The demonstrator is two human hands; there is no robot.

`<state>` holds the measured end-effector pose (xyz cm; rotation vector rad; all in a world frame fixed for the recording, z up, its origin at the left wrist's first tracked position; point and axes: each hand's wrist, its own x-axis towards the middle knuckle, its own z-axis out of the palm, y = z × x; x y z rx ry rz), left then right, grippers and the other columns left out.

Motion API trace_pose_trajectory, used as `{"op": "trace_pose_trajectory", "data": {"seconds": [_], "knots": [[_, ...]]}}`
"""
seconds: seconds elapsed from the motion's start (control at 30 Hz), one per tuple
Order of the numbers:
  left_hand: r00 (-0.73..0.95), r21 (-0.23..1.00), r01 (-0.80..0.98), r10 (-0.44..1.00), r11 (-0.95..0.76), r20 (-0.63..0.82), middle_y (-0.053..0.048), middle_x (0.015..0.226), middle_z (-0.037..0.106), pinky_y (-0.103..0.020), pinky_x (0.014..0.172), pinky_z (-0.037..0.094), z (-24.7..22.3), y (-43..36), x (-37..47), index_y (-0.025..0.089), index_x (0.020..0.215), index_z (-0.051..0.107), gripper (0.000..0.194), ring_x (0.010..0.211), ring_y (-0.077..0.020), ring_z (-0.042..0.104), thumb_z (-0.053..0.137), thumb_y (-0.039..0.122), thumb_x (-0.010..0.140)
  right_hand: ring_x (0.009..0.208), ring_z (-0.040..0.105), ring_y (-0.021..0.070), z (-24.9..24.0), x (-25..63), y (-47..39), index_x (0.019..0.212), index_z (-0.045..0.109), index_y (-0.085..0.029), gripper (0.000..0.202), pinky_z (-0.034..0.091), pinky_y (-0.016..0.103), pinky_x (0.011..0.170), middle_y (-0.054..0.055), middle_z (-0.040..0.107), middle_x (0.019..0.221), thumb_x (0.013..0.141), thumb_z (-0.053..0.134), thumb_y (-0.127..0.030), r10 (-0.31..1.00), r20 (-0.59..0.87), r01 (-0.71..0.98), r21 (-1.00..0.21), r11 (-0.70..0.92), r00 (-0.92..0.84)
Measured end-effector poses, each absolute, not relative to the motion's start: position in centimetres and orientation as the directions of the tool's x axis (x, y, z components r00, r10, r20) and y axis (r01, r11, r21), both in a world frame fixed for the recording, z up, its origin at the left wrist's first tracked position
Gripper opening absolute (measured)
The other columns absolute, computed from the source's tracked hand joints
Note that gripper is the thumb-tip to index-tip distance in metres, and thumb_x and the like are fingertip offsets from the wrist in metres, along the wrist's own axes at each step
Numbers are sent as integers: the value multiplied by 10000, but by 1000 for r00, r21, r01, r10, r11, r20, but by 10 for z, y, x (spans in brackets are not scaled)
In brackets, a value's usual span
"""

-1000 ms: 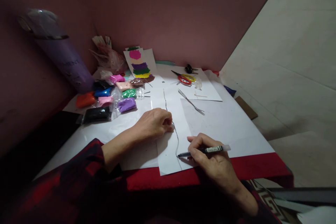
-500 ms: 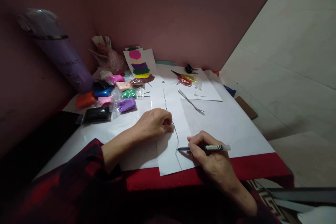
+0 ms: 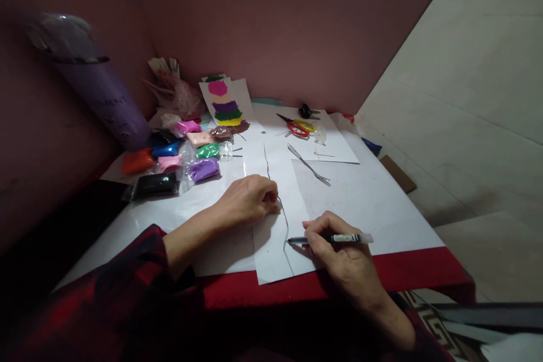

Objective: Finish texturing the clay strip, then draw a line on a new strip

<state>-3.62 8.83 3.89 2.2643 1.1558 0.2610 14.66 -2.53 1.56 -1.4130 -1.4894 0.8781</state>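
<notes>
1. Paper strip [image 3: 271, 257] on the bench [image 3: 360, 203], bearing a wavy line [image 3: 287, 224].
2. Right of the strip: right hand [image 3: 343, 260] pinching a pen [image 3: 345, 238].
3. On the strip: left hand [image 3: 254, 199], fingers curled; cannot tell whether gripping.

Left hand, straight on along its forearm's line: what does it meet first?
Probably the slender silver metal tool lying ahead and to the right of the left hand; one view leaves depth unclear.

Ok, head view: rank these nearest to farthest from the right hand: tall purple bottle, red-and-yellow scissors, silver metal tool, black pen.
1. Black pen: held in the right hand.
2. Silver metal tool: ahead, slightly left.
3. Red-and-yellow scissors: beyond the tool.
4. Tall purple bottle: far left.
</notes>
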Motion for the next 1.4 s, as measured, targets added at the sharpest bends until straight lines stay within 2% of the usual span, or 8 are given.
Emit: {"op": "trace_pose_trajectory", "data": {"seconds": [0.1,0.37,0.5,0.7,0.87,1.07,1.23,1.4], "knots": [[613,571,674,786,-469,-79,-56,850,662,-298,656,376,39,88,-36,177,794,671,112,763,-185,557,615,273,783,581,523,124,12,146,-24,698,531,-208,217,481,247,541,-34,524,625,892,585,-291,987,141,368,-924,105,72],[605,554,689,792,-467,-84,-51,850,660,-296,649,371,39,88,-36,181,800,673,114,757,-182,553,628,284,783,600,559,132,6,147,-25,751,567,-200,211,546,285,611,-27,552,655,903,597,-343,983,141,342,-935,93,117],[604,569,683,792,-457,-90,-47,828,654,-299,646,368,39,89,-36,183,789,672,108,747,-182,548,630,283,779,608,566,135,8,147,-25,739,561,-202,206,534,278,598,-24,560,656,901,593,-324,982,146,370,-925,93,117],[613,583,672,784,-457,-93,-54,867,665,-302,678,379,39,89,-36,180,789,669,89,799,-191,564,611,247,779,545,489,111,15,146,-25,666,519,-203,249,475,233,511,-43,504,588,879,601,-301,986,151,349,-930,116,75],[610,581,675,788,-455,-91,-54,862,667,-304,672,379,40,88,-36,182,787,667,94,791,-189,563,611,257,782,575,507,117,13,146,-25,703,541,-202,221,489,241,550,-36,531,619,883,603,-314,983,138,335,-938,90,121],[602,567,689,793,-452,-99,-53,848,660,-300,656,369,40,88,-35,179,791,671,119,769,-185,554,613,283,785,583,495,127,14,148,-27,645,496,-211,251,468,241,545,-36,483,587,871,581,-277,995,87,324,-944,68,45],[609,566,679,789,-467,-81,-47,837,657,-292,649,364,39,88,-35,176,792,674,114,760,-180,549,619,274,776,565,478,116,14,147,-25,677,528,-209,230,471,234,537,-40,500,592,867,603,-316,991,82,300,-953,48,102],[606,567,684,790,-459,-91,-45,844,654,-295,653,361,40,88,-35,178,785,663,111,764,-180,544,608,274,788,576,485,117,18,146,-26,632,504,-209,246,496,231,554,-35,493,592,842,605,-286,998,56,300,-953,42,38]]}}
